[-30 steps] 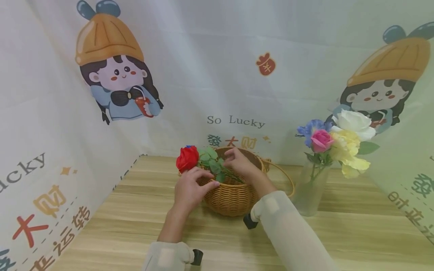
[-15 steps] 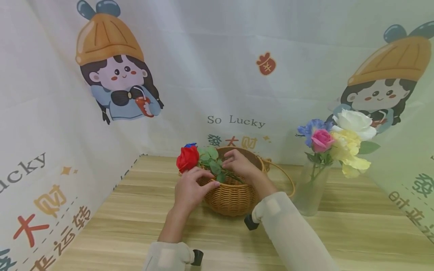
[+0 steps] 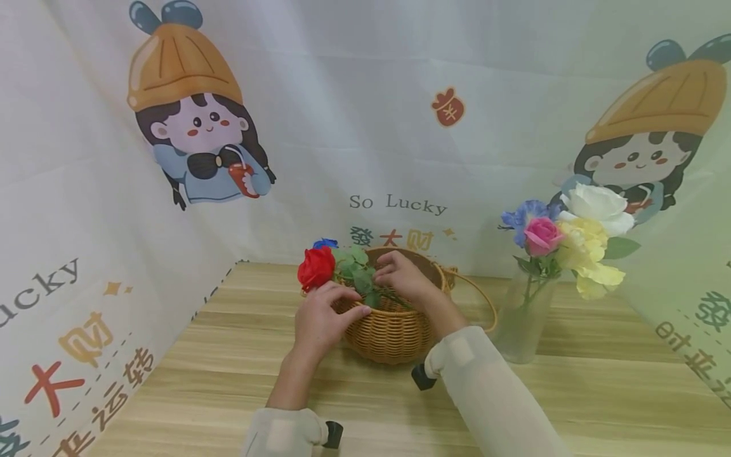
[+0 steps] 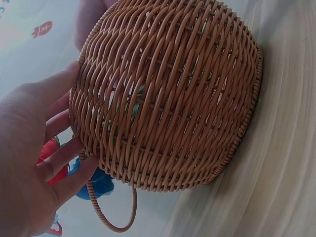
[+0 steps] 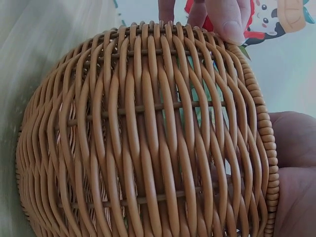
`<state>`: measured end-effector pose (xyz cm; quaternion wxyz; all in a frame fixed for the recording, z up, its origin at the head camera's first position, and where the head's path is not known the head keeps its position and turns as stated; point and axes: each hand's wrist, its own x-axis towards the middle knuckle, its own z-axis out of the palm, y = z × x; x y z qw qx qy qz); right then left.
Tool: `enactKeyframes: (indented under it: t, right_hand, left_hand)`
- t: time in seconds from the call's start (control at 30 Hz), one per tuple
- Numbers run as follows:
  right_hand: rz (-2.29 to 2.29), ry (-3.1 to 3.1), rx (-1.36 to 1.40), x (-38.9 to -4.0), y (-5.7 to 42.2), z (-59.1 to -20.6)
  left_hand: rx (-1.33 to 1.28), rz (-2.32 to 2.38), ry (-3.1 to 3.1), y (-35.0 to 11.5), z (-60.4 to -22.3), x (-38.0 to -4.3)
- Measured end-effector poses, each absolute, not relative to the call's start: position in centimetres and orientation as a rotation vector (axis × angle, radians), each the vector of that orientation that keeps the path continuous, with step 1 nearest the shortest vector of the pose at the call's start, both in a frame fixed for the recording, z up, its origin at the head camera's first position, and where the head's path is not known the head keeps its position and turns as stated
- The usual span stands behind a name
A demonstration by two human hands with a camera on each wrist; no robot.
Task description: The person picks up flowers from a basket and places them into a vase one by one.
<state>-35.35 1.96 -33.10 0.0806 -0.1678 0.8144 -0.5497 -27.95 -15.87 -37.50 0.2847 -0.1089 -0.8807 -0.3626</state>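
Red rose [image 3: 316,269]: bloom hangs past the basket's [image 3: 391,339] left rim; same spot as in both earlier head frames
Blue flower [image 3: 327,243]: peeks out behind the rose, beyond the basket's far left rim; fresh change is here, more petal showing now, was only a sliver a second ago; my read is a fine shift in how the blooms lie, not a big move
Left hand [image 3: 325,317]: at the basket's near left rim, thumb and fingers set along it, holding the basket; no visible change
Green leaves [image 3: 358,279]: over the basket's left part, stems [image 3: 394,296] running inside it; which stem goes with which bloom, can't tell
Right hand [image 3: 405,277]: over the basket's mouth, fingers bent and close together at the leaves; pinching a stem or not, can't tell; barely shifted versus earlier
Vase [image 3: 518,343]: right of the basket, apart from it, upright; violet flower [image 3: 528,216], pink rose [image 3: 543,237], yellow flower [image 3: 585,247] and white flower [image 3: 596,209] in it, unchanged
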Motion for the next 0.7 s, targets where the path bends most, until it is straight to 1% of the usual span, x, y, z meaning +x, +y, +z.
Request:
enactKeyframes:
  t: [0.27,0.7]
  right_hand:
    - [-1.709,2.506,-0.519,-35.02,1.80,-32.94]
    - [-1.548,2.646,-0.567,-34.72,1.87,-32.73]
  left_hand:
    - [-0.290,-0.975,-2.354,-15.96,-37.58,-27.99]
    - [-0.300,-0.980,-2.339,-15.92,-37.56,-27.90]
